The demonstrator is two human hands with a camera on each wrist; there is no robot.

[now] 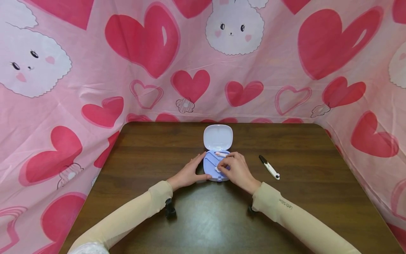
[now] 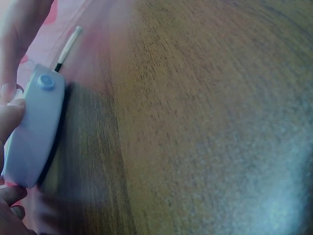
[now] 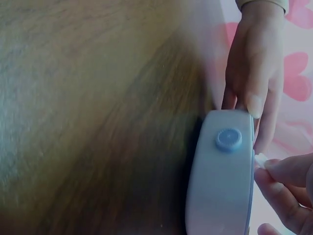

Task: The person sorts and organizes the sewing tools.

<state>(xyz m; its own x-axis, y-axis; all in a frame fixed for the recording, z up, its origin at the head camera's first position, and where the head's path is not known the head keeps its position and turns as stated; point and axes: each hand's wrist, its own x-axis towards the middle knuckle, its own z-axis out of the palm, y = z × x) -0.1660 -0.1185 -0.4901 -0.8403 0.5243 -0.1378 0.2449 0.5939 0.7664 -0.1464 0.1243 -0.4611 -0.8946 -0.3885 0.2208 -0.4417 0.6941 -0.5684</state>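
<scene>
A small case (image 1: 210, 161) with a blue inside and a pale lid (image 1: 218, 137) standing up at its back lies before me on the table. My left hand (image 1: 188, 173) holds its left side, thumb at the near corner and fingers along the side. Over the right half, my right hand (image 1: 238, 170) pinches a small white piece (image 3: 261, 159) between thumb and finger, close above the blue inside. A pinkish-white stick-like piece (image 1: 221, 154) lies in the back of the case, partly behind the right hand. The round blue button (image 3: 229, 139) is on the front wall.
On the brown wooden table (image 1: 152, 148), a slim black-and-white tool (image 1: 269, 167) lies to the right of the case. A pink cloth (image 1: 222, 67) with hearts and rabbit faces hangs behind the table and along both sides.
</scene>
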